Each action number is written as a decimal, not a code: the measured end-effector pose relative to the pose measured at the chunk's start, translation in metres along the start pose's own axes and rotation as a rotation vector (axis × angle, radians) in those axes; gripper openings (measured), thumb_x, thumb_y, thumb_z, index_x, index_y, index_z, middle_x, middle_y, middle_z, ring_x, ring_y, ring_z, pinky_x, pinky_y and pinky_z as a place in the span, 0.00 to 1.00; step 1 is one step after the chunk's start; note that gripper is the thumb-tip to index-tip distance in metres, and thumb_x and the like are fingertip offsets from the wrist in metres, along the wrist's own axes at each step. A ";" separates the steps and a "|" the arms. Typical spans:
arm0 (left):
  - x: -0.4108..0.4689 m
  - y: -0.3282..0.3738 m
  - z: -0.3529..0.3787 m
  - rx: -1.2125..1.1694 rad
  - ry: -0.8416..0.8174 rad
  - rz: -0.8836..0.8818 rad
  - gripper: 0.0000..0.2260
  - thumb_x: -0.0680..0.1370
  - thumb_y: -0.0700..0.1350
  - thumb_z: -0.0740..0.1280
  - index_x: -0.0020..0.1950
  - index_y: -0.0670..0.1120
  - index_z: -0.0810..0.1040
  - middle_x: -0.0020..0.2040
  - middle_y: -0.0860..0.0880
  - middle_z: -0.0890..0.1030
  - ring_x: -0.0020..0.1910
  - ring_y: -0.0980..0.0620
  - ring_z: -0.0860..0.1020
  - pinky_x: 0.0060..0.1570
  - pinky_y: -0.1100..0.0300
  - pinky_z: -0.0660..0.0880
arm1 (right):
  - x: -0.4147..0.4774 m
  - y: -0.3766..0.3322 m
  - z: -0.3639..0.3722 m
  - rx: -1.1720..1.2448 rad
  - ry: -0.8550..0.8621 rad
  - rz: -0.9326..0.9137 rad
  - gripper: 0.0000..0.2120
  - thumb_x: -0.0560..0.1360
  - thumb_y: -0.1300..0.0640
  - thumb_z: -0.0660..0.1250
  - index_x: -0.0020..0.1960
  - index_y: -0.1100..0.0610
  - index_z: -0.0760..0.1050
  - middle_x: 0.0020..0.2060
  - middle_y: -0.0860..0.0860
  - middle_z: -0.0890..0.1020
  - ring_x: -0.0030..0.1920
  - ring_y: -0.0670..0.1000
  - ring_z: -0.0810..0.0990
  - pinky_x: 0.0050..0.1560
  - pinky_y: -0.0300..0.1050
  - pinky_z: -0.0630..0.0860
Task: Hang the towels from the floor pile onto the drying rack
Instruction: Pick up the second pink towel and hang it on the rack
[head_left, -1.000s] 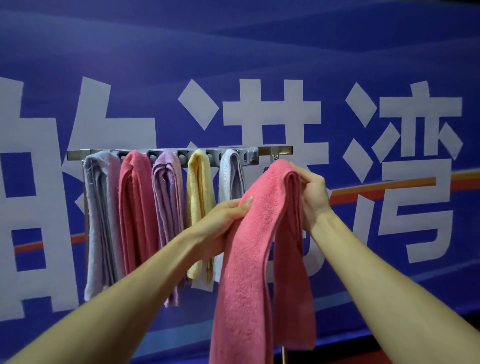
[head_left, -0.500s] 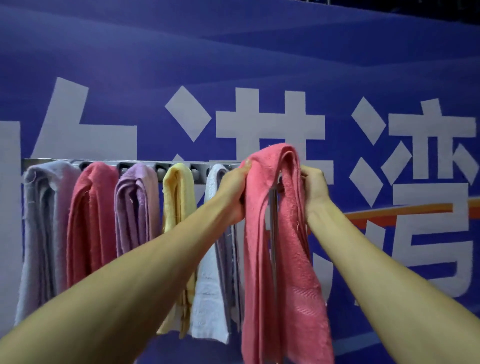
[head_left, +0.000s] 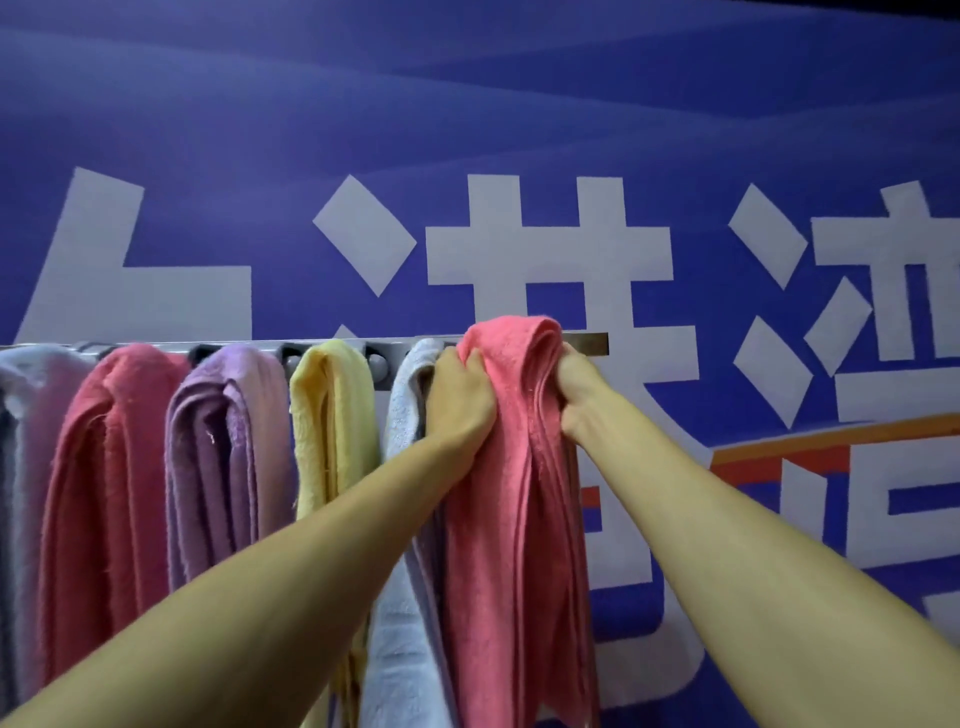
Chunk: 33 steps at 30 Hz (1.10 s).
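The coral-pink towel (head_left: 514, 467) is draped over the right end of the drying rack (head_left: 587, 341), its fold bunched at the top of the bar and its two halves hanging down in long soft pleats, the front half in front of the rail. It is terry cloth, looped and slightly fuzzy. I judge it light, limp and grippy rather than slippery, with nothing fragile about it; it will sag wherever it is not held, so the best hold is at the fold, one hand on each side, as here. The left hand (head_left: 462, 395) clutches the left edge of the fold with its fingers (head_left: 467, 358) curled into the cloth, and the right hand (head_left: 576, 389) pinches the right edge just under the bar, fingers closed on the fabric. From this hold the towel looks ready to be tugged even and let go. Just beside it on the left, touching it, hangs a pale blue-white towel (head_left: 405, 415), then a yellow towel (head_left: 332, 415), a lilac towel (head_left: 223, 441), a deeper pink towel (head_left: 104, 467) and a pale lavender towel (head_left: 26, 415) at the frame's edge, all of the same nubby weave and folded over the flat metal rail. Behind stands a smooth blue banner wall (head_left: 467, 130) with large white characters. The floor pile is out of view.
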<state>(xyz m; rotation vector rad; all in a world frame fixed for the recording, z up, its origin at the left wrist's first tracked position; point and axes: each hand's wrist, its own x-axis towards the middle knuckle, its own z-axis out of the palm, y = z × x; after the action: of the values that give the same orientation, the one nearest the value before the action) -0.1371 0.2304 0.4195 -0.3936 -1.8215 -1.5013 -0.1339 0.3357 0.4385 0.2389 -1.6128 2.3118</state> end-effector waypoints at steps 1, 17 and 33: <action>-0.001 -0.006 0.001 0.057 -0.001 0.012 0.15 0.82 0.48 0.54 0.58 0.42 0.76 0.55 0.44 0.80 0.56 0.46 0.77 0.60 0.51 0.72 | 0.000 0.003 -0.002 -0.001 0.022 -0.004 0.09 0.76 0.55 0.66 0.47 0.61 0.81 0.40 0.60 0.83 0.37 0.57 0.81 0.36 0.47 0.80; -0.033 -0.010 -0.018 0.028 -0.296 -0.133 0.06 0.80 0.41 0.62 0.52 0.40 0.76 0.37 0.49 0.77 0.34 0.56 0.75 0.29 0.71 0.71 | -0.016 0.039 -0.023 -0.324 0.099 0.023 0.08 0.75 0.58 0.67 0.47 0.64 0.80 0.32 0.56 0.80 0.28 0.53 0.78 0.35 0.47 0.80; -0.155 0.006 -0.118 0.058 -0.571 -0.223 0.16 0.77 0.33 0.63 0.63 0.44 0.76 0.53 0.46 0.82 0.49 0.51 0.80 0.46 0.63 0.75 | -0.152 0.063 -0.050 -0.584 0.032 -0.006 0.08 0.77 0.67 0.63 0.55 0.62 0.77 0.37 0.54 0.79 0.34 0.48 0.75 0.36 0.41 0.78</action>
<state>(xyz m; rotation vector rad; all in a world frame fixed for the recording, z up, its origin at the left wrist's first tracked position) 0.0124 0.1540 0.3218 -0.6596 -2.4132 -1.5860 -0.0114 0.3381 0.3181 0.0669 -2.1677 1.7246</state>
